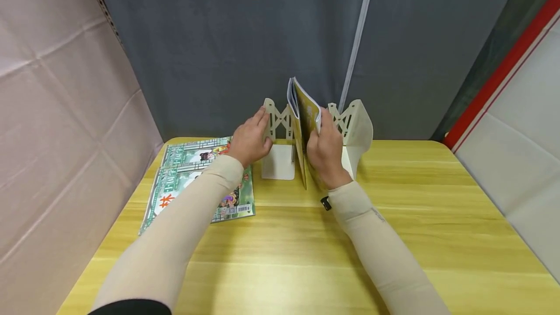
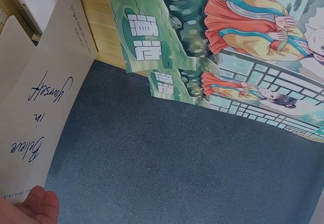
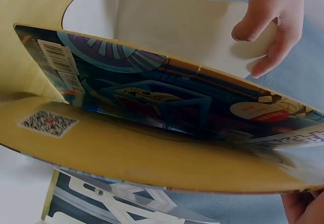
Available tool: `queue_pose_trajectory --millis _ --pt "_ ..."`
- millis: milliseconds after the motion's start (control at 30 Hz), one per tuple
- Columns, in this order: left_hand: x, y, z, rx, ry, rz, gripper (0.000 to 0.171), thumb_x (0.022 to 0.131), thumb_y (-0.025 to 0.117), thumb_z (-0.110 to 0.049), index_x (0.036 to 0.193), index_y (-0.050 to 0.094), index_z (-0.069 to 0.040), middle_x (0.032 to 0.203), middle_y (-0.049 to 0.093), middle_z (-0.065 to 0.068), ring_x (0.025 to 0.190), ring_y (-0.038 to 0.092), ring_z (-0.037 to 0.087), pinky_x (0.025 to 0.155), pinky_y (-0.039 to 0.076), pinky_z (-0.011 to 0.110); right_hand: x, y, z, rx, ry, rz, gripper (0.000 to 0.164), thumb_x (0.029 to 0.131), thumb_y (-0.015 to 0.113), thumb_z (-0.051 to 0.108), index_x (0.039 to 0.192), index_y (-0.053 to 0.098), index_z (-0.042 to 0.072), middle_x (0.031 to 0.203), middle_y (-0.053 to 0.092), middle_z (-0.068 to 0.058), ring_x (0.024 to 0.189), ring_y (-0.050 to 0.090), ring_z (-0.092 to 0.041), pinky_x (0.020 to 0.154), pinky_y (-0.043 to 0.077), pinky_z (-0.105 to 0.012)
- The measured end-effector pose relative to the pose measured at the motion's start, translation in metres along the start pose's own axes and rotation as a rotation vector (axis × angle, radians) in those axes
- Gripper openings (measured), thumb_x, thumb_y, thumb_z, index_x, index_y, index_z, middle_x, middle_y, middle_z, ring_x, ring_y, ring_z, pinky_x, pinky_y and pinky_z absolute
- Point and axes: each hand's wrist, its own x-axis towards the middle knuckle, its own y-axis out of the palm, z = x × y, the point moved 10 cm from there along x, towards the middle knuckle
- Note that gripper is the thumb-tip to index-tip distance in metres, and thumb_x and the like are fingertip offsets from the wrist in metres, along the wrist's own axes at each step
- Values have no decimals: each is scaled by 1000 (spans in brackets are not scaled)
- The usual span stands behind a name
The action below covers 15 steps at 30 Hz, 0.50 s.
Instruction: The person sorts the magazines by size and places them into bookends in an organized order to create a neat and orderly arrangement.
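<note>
A cream extendable book stand with crisscross links stands at the table's back. My left hand pinches the edge of its left end panel, which bears the words "Believe in yourself". The thumb lies on the panel's inner side. Between the end panels, my right hand grips a yellow-covered magazine, upright and slightly bowed. Left of it, a dark blue patterned cover faces the yellow one across a narrow gap; whether both belong to one magazine I cannot tell.
Green illustrated magazines lie overlapping on the wooden table, left of the stand and partly under my left forearm. The stand's right end panel is beyond my right hand. A grey curtain hangs behind the table.
</note>
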Motion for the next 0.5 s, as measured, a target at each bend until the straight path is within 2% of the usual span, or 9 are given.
queue_pose_trajectory --millis 167,500 --pt "-2 3 1 -1 -13 10 63 91 55 -21 150 41 0 160 29 14 125 53 35 92 50 50 0 6 -3 2 4 14 49 83 44 -4 131 51 -6 113 62 -25 92 61 -43 77 49 -57" --pt "-1 5 1 -5 -4 7 63 92 54 -23 150 41 -1 160 29 14 127 52 34 94 49 49 5 17 -14 46 73 17 50 83 43 -3 132 53 -5 112 63 -25 96 62 -42 81 48 -55"
